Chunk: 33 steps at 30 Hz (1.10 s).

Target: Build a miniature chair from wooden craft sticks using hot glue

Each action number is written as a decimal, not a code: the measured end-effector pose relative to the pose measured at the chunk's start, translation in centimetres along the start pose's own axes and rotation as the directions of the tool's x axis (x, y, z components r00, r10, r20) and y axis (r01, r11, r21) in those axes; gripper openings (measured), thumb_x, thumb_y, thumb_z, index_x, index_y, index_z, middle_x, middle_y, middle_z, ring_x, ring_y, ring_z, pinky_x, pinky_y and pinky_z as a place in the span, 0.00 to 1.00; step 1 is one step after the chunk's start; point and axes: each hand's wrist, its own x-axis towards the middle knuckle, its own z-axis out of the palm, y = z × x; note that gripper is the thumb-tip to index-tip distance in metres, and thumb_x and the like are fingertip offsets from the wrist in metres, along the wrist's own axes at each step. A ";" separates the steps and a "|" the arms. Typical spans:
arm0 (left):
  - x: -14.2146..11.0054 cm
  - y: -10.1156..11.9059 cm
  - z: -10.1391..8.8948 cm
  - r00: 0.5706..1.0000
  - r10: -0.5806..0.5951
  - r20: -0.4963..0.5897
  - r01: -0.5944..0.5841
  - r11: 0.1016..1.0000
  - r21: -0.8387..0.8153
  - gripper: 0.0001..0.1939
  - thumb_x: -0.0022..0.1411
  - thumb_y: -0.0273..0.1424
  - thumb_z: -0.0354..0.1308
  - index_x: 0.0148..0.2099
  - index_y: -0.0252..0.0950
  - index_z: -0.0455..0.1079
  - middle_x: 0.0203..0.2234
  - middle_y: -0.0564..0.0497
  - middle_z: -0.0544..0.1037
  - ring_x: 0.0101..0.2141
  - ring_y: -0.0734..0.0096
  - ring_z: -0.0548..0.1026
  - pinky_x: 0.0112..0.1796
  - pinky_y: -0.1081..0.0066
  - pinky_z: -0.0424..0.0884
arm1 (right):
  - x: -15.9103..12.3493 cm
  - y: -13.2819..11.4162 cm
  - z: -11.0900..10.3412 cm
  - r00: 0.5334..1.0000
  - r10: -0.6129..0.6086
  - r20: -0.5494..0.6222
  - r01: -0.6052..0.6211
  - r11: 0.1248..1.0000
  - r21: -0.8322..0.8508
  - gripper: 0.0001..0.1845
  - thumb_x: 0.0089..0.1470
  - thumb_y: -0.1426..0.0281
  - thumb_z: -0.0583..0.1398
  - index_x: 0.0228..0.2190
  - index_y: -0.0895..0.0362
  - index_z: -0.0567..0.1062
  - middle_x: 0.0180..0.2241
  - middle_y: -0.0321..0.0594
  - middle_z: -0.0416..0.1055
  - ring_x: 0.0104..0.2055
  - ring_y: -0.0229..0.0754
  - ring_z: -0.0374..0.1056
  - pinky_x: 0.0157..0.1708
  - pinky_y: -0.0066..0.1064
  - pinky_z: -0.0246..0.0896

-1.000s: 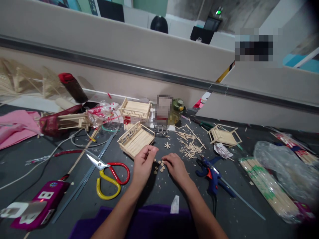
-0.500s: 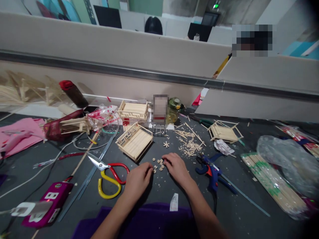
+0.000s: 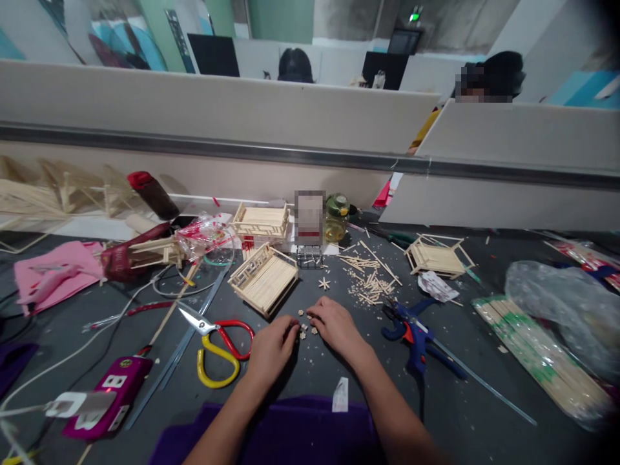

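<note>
Several small flower-shaped wooden pieces [image 3: 303, 334] lie on the dark tabletop between my hands. At their left is my left hand [image 3: 274, 343], its fingers curled and pressed together; anything in its fingertips is hidden. From the right, my right hand [image 3: 336, 329] reaches over the pieces with its fingers bent together at the pile's edge, and what they pinch is too small to make out. Just beyond lies a star of short sticks [image 3: 324, 283]. A small bed-like model of wooden sticks [image 3: 266, 281] stands behind my left hand.
Scissors [image 3: 213, 342] with red and yellow handles lie left, near a purple power strip [image 3: 109, 397]. Right are a blue glue gun [image 3: 411, 336], cut sticks [image 3: 371, 284], another stick model [image 3: 438, 255] and bagged sticks [image 3: 537, 355]. A partition [image 3: 217, 103] stands behind; a person is beyond it.
My right hand has shifted slightly left over the flower-shaped pieces, covering some of them. My left hand stays beside them. The camera view has tilted up slightly.
</note>
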 end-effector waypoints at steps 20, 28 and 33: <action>3.2 1.5 1.9 0.995 0.099 0.004 -0.099 0.992 0.075 0.17 0.57 0.18 0.45 0.47 0.36 0.61 0.42 0.43 0.73 0.42 0.63 0.72 0.44 0.65 0.66 | 0.2 -2.6 -0.2 0.993 0.115 0.011 -0.109 0.965 -0.241 0.13 0.58 0.74 0.55 0.44 0.58 0.74 0.43 0.48 0.70 0.43 0.47 0.70 0.40 0.32 0.62; 5.3 1.3 2.8 0.988 0.150 0.027 -0.152 0.975 0.160 0.13 0.55 0.18 0.47 0.41 0.36 0.63 0.38 0.44 0.71 0.39 0.61 0.70 0.42 0.63 0.66 | 0.4 -1.5 0.7 0.988 0.147 -0.053 -0.152 0.983 -0.107 0.14 0.55 0.79 0.54 0.42 0.58 0.74 0.41 0.47 0.70 0.40 0.44 0.70 0.39 0.30 0.60; 5.5 1.0 3.4 0.975 0.223 0.024 -0.224 0.969 0.105 0.10 0.57 0.20 0.49 0.39 0.36 0.66 0.38 0.45 0.72 0.40 0.61 0.69 0.43 0.64 0.66 | 0.3 -0.1 0.3 0.975 0.148 -0.164 -0.136 0.987 0.079 0.08 0.52 0.78 0.56 0.31 0.57 0.74 0.34 0.42 0.69 0.36 0.42 0.68 0.37 0.29 0.59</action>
